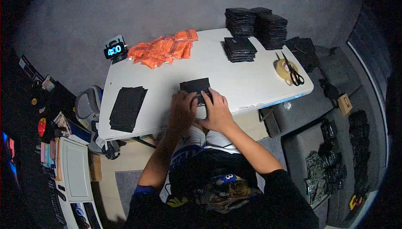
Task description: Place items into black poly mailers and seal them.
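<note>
At the near edge of the white table, a flat black plastic bag [195,85] lies between my two hands. My left hand [183,107] is closed on its left side, fingers bent over the near part. From the right, my right hand [217,111] grips the same bag, with the thumb near my lap and the fingertips on the bag's top face. The bag's near end is partly hidden under my fingers, and whether anything is inside cannot be seen. To the left lies a loose stack of flat black bags [127,108].
Orange clear-wrapped packets [161,50] are heaped at the back of the table [167,73], beside a lit phone clock [114,51]. Black parcels [270,30] stand stacked at the back right, near a shorter stack [239,49]. Scissors [295,76] rest on a tape roll [281,69].
</note>
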A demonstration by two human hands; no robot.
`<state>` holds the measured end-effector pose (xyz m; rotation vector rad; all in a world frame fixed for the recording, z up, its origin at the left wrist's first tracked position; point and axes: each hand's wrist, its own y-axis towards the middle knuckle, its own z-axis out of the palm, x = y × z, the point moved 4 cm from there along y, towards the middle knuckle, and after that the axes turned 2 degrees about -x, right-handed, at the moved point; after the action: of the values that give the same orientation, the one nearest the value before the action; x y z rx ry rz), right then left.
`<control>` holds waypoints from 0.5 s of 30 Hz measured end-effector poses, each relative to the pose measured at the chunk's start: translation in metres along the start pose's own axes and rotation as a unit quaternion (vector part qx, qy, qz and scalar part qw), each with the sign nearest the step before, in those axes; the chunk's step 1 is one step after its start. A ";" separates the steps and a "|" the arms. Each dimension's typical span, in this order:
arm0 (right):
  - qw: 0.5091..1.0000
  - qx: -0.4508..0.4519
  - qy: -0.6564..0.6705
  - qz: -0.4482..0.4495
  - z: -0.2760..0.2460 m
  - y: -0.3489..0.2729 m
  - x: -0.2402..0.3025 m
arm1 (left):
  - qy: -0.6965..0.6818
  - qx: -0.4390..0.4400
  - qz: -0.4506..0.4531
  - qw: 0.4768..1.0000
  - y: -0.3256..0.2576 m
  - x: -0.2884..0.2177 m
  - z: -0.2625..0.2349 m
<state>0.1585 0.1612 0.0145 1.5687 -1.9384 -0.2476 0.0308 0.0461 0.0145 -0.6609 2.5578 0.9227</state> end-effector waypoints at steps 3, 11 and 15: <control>1.000 0.008 -0.018 -0.022 0.002 0.005 0.001 | 0.083 -0.042 0.044 0.995 -0.011 -0.022 0.003; 0.997 0.077 -0.027 0.008 0.005 0.003 -0.004 | 0.167 -0.059 0.064 0.982 -0.037 -0.002 0.004; 0.990 0.066 -0.120 -0.041 0.024 0.016 -0.010 | 0.151 -0.009 0.061 0.987 -0.015 -0.021 0.003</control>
<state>0.1325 0.1694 0.0004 1.7767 -2.1123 -0.3621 0.0569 0.0442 0.0146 -0.7038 2.8887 0.9495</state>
